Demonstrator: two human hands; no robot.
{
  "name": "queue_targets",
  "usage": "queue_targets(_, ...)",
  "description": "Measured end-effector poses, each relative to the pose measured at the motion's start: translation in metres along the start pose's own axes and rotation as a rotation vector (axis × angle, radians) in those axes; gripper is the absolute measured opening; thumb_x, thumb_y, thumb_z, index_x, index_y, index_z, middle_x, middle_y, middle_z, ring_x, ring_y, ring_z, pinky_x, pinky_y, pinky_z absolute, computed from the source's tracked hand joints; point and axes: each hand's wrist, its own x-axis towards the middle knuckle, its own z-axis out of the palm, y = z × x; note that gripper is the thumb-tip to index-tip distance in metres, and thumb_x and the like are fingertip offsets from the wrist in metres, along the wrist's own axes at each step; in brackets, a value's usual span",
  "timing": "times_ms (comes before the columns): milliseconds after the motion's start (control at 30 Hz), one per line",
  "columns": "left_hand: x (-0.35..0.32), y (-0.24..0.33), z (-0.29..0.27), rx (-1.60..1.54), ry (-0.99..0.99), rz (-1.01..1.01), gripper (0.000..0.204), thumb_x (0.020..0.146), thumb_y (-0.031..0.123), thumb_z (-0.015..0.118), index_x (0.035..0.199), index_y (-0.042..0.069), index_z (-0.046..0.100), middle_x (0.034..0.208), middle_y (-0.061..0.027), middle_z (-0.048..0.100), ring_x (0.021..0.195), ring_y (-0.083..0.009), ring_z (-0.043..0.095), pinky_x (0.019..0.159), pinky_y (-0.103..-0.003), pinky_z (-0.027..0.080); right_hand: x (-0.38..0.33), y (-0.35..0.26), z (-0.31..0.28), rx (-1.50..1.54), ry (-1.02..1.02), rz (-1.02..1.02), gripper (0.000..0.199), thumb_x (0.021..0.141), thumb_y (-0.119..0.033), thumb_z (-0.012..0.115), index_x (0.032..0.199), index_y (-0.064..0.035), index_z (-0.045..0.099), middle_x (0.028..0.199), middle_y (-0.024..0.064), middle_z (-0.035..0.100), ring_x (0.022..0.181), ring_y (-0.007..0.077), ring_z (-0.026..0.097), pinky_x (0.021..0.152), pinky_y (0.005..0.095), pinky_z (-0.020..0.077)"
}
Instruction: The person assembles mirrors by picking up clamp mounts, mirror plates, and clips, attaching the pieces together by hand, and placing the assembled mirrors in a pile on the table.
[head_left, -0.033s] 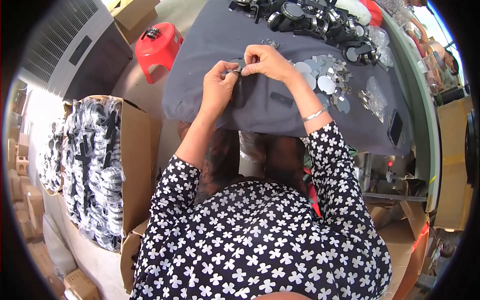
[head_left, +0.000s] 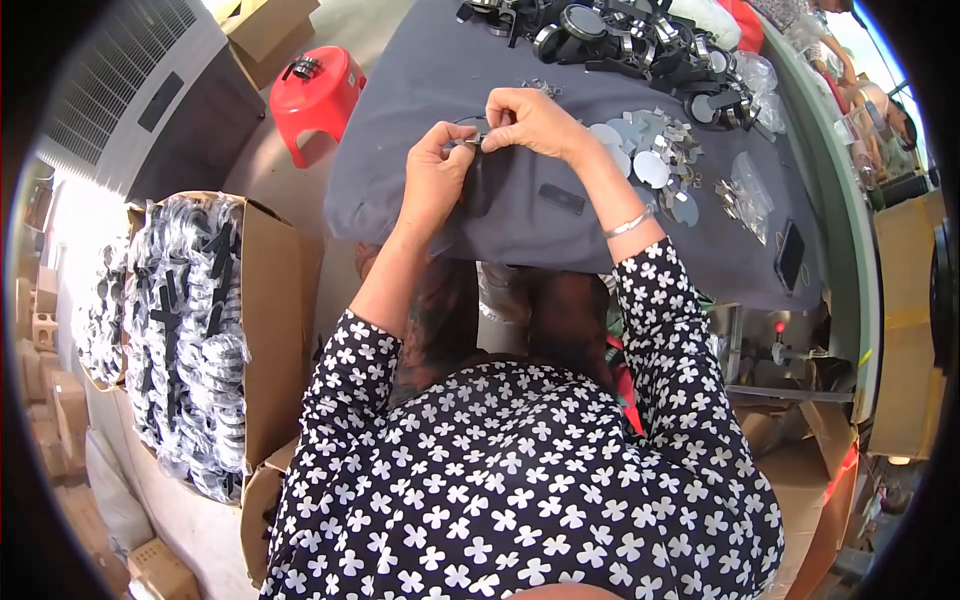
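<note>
Above the grey cloth, both hands meet over a small metal piece, mostly covered by fingers. My left hand pinches it from the left with thumb and forefinger. From the other side, the thumb and fingertips of my right hand close on it too. A dark flat rectangular piece lies on the cloth nearer me. Right of my right hand are round grey and white discs among small shiny metal parts. Another little heap of metal bits lies just beyond my hands.
Black-strapped watches pile up at the table's far side. A plastic bag with metal parts and a phone lie right. At left stand a red stool and a carton full of wrapped watches.
My right hand and forearm have shifted very slightly to the left. Both hands keep their pinch on the small metal piece.
</note>
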Motion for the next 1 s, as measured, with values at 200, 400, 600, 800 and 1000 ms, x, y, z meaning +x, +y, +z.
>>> queue_targets(200, 0.007, -0.011, -0.005, -0.036, -0.025, -0.004, 0.013, 0.087, 0.008, 0.053, 0.098, 0.007, 0.058, 0.065, -0.0005, 0.057, 0.050, -0.0059, 0.052, 0.037, -0.019, 0.037, -0.015, -0.016, 0.009, -0.235, 0.167, 0.033, 0.028, 0.068, -0.018, 0.075, 0.080, -0.0012, 0.055, 0.063, 0.0007, 0.051, 0.059, 0.0101, 0.047, 0.055, 0.0258, 0.0391)
queue_targets(400, 0.001, 0.004, 0.009, 0.028, 0.110, -0.046, 0.017, 0.085, 0.007, 0.053, 0.102, 0.004, 0.052, 0.070, -0.0070, 0.056, 0.051, -0.0128, 0.055, 0.041, -0.026, 0.048, -0.069, -0.041, 0.003, -0.773, 0.048, 0.275, 0.027, 0.068, -0.014, 0.072, 0.089, -0.0015, 0.061, 0.080, 0.0137, 0.063, 0.076, 0.0287, 0.062, 0.066, 0.0372, 0.0473)
queue_targets(600, 0.001, 0.006, 0.003, 0.058, 0.195, -0.080, 0.016, 0.083, 0.006, 0.055, 0.098, 0.000, 0.051, 0.071, -0.0079, 0.055, 0.052, -0.0140, 0.055, 0.042, -0.028, 0.049, -0.075, -0.029, 0.009, -0.688, -0.060, 0.348, 0.028, 0.068, -0.012, 0.072, 0.090, -0.0016, 0.059, 0.090, 0.0175, 0.062, 0.091, 0.0342, 0.059, 0.078, 0.0399, 0.0471)
queue_targets(800, 0.001, 0.006, -0.020, 0.079, 0.178, -0.079, 0.010, 0.080, 0.007, 0.059, 0.083, -0.002, 0.056, 0.070, -0.0066, 0.056, 0.047, -0.0121, 0.051, 0.038, -0.026, 0.044, -0.070, -0.024, -0.001, -0.522, -0.098, 0.313, 0.025, 0.066, -0.008, 0.073, 0.087, -0.0010, 0.061, 0.089, 0.0166, 0.063, 0.089, 0.0333, 0.060, 0.076, 0.0392, 0.0467)
queue_targets(1000, 0.001, 0.006, -0.031, -0.015, 0.116, -0.047, 0.008, 0.078, 0.008, 0.060, 0.075, 0.000, 0.060, 0.060, -0.0022, 0.053, 0.042, -0.0097, 0.047, 0.037, -0.024, 0.039, -0.057, -0.035, 0.011, -0.151, 0.115, 0.229, 0.014, 0.073, -0.001, 0.065, 0.085, 0.0001, 0.057, 0.070, 0.0002, 0.058, 0.066, 0.0104, 0.056, 0.060, 0.0247, 0.0450)
